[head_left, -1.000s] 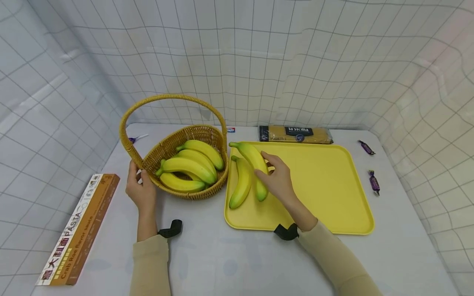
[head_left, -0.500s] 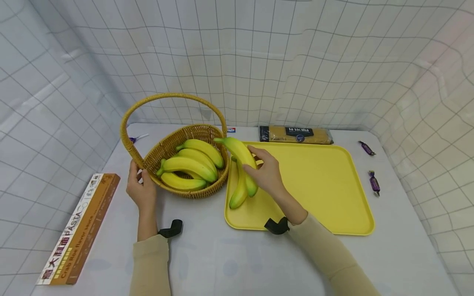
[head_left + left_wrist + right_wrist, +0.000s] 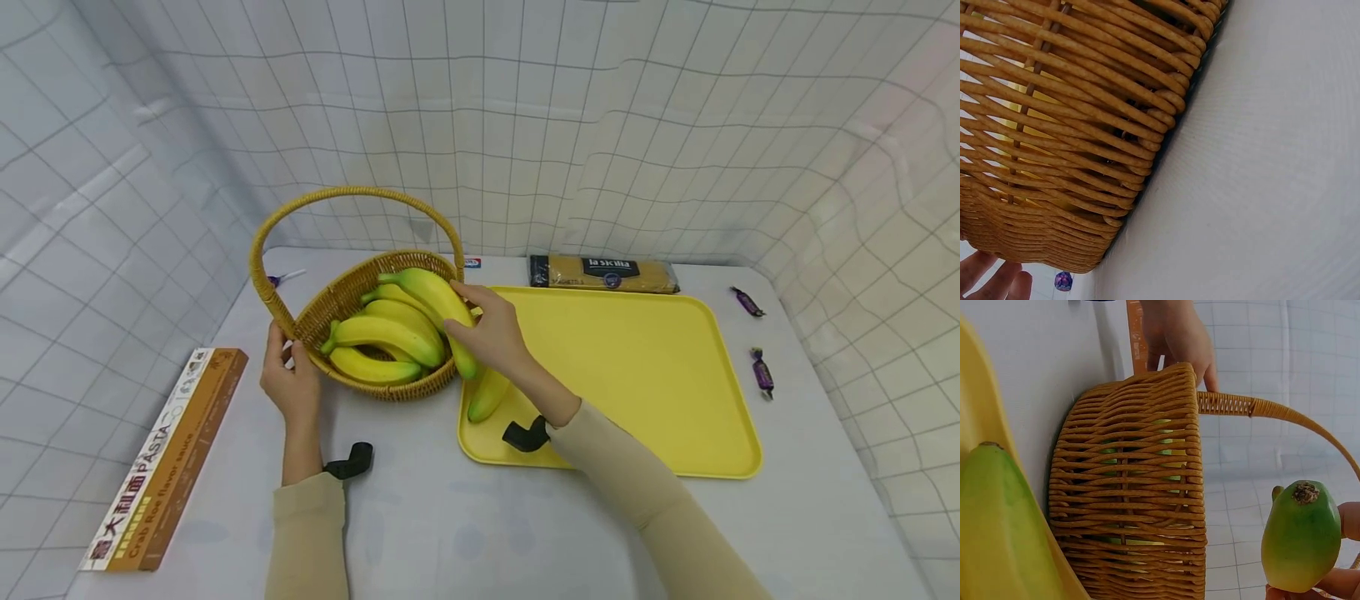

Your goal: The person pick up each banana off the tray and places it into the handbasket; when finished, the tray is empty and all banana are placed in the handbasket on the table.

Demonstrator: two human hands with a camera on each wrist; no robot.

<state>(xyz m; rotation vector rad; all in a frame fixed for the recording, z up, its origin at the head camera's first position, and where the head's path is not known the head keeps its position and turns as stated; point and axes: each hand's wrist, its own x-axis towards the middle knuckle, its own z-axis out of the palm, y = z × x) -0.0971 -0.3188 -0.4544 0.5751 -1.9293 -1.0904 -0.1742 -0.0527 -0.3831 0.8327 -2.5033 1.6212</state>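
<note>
a staged recording booth rather than a lived-in room: white sheeting printed with a grey grid (image 3: 525, 125) hangs wrinkled on all sides of a plain pale counter (image 3: 465, 533), and kitchen props are laid out on it, such as pasta packets (image 3: 603, 273), wrapped sweets (image 3: 762, 372) and a yellow tray (image 3: 675, 375).

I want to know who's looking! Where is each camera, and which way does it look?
Head: up high, looking down at the table; both sleeves, left hand and right hand show.
Left wrist: low beside the basket, facing its woven wall; fingertips peek in.
Right wrist: near the tray, facing the basket; fingers hold a banana.
All views share the basket.
</note>
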